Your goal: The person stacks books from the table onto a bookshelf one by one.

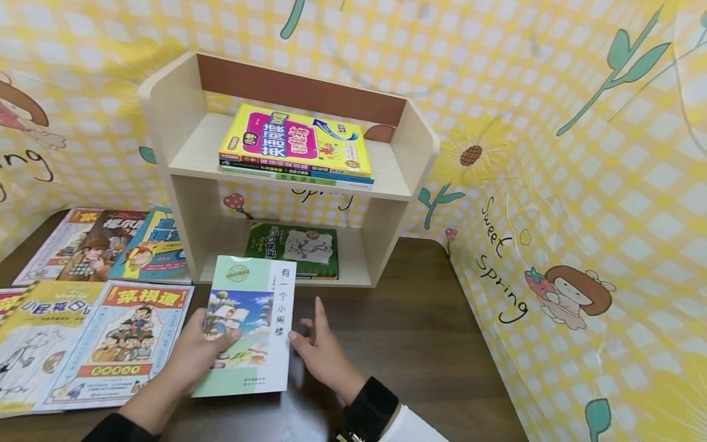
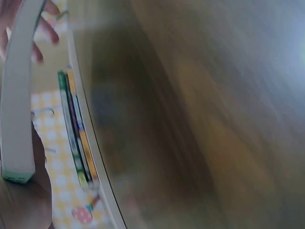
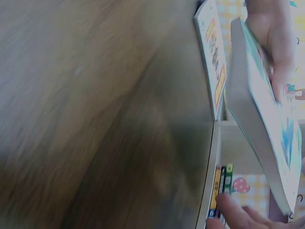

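My left hand (image 1: 200,350) grips a pale green and white paperback book (image 1: 256,322) by its left side, thumb on the front cover and fingers underneath. The book is raised above the dark table, its cover facing up towards the head camera. At its right edge is my right hand (image 1: 329,357), fingers extended and thumb tip at or very near the edge; contact is uncertain. In the left wrist view the book's thick page edge (image 2: 18,95) shows. The right wrist view has the book (image 3: 259,109) tilted, with right-hand fingers (image 3: 233,212) below it.
A two-tier wooden shelf (image 1: 182,138) stands behind the book. Its upper tier bears a stack of books topped by a yellow one (image 1: 298,140); a green book (image 1: 317,248) lies on the lower tier. Several books, including a comic (image 1: 129,337), lie at left. The dark table (image 1: 425,344) extends right.
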Demonstrator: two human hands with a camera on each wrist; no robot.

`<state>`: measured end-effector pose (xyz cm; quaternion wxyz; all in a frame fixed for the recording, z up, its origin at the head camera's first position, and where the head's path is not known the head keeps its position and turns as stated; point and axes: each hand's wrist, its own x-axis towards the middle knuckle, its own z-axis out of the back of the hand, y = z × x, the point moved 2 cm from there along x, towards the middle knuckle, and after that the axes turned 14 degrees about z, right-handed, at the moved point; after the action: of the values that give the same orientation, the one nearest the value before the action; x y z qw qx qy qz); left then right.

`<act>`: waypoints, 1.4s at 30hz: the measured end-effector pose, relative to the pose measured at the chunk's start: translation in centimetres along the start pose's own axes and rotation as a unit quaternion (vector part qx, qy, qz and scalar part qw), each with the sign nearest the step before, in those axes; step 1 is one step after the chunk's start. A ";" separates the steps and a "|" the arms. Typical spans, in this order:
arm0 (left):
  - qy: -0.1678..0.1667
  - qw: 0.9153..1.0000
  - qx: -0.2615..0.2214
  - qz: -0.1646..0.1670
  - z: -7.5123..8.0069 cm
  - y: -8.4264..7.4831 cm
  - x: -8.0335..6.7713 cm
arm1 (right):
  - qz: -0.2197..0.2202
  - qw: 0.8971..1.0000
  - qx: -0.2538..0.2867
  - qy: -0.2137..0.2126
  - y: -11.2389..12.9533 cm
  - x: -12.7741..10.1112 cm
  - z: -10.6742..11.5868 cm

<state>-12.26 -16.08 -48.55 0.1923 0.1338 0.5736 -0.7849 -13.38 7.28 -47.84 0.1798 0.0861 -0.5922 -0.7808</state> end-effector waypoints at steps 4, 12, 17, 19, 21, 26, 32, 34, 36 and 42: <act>0.017 0.998 -0.055 -0.001 -1.8 -0.8 -0.1 | 0.017 0.998 0.066 0.009 0.5 0.3 -1.1; 0.031 0.991 -0.130 0.017 -3.3 -1.7 0.2 | 0.060 0.994 0.092 -0.027 0.4 0.4 -1.6; 0.029 0.987 -0.155 0.022 -3.8 -2.4 0.3 | 0.087 0.991 0.081 -0.061 0.2 0.6 -1.3; 0.028 0.985 -0.170 0.024 -4.0 -2.7 0.3 | 0.089 0.989 0.087 -0.075 0.2 0.8 -1.0; 0.029 0.982 -0.183 0.026 -4.3 -2.9 0.3 | 0.083 0.988 0.100 -0.085 0.5 1.0 -0.5; 0.047 0.977 -0.206 0.030 -4.9 -3.2 0.3 | 0.054 0.985 0.128 -0.100 1.3 1.5 0.7; 0.072 0.981 -0.180 0.022 -5.0 -3.2 0.1 | 0.032 0.988 0.121 -0.093 1.5 1.7 1.9; 0.083 0.980 -0.177 0.017 -4.9 -3.2 0.1 | 0.022 0.988 0.125 -0.089 1.4 1.7 2.3; 0.099 0.979 -0.180 0.008 -4.6 -3.3 0.2 | 0.013 0.988 0.126 -0.084 1.3 1.6 2.6; 0.135 0.971 -0.199 -0.013 -3.3 -3.6 0.4 | -0.001 0.991 0.128 -0.032 1.1 1.2 3.8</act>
<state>-14.29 -12.04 -46.69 0.1257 0.1900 0.7404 -0.6324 -15.57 9.97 -45.58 0.1474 0.0844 -0.6922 -0.7014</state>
